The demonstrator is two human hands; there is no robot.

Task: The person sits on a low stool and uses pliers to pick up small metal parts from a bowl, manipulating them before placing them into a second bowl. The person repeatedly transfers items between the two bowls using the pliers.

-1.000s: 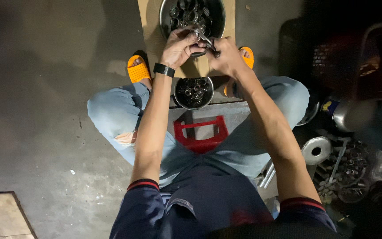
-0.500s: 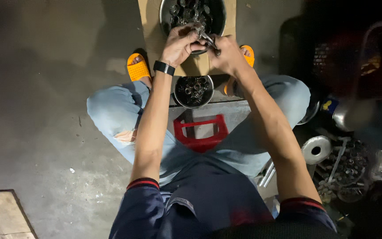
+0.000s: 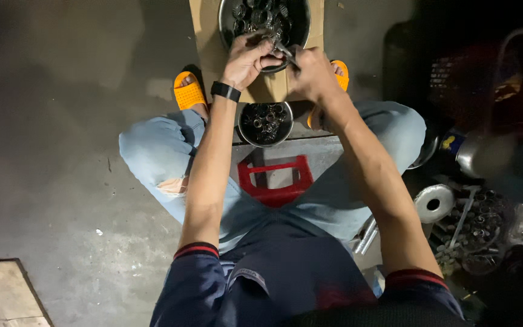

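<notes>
My left hand (image 3: 250,59) and my right hand (image 3: 309,71) meet over the near rim of a large metal bowl (image 3: 226,24) full of small dark metal rings. Both hands pinch a small metal part (image 3: 281,49) between them; its exact shape is too small to tell. A black watch sits on my left wrist. Below the hands, between my knees, stands a smaller metal bowl (image 3: 241,126) holding several more rings. The large bowl rests on a sheet of brown cardboard (image 3: 204,30).
I sit on a red plastic stool (image 3: 273,195) on a concrete floor, orange sandals (image 3: 187,91) on my feet. To my right lie a roll of tape (image 3: 433,203), a bowl of metal parts (image 3: 479,227) and dark clutter. A wooden board (image 3: 1,297) lies lower left.
Both hands stay over the large bowl's rim, with only small finger movements on the part between them.
</notes>
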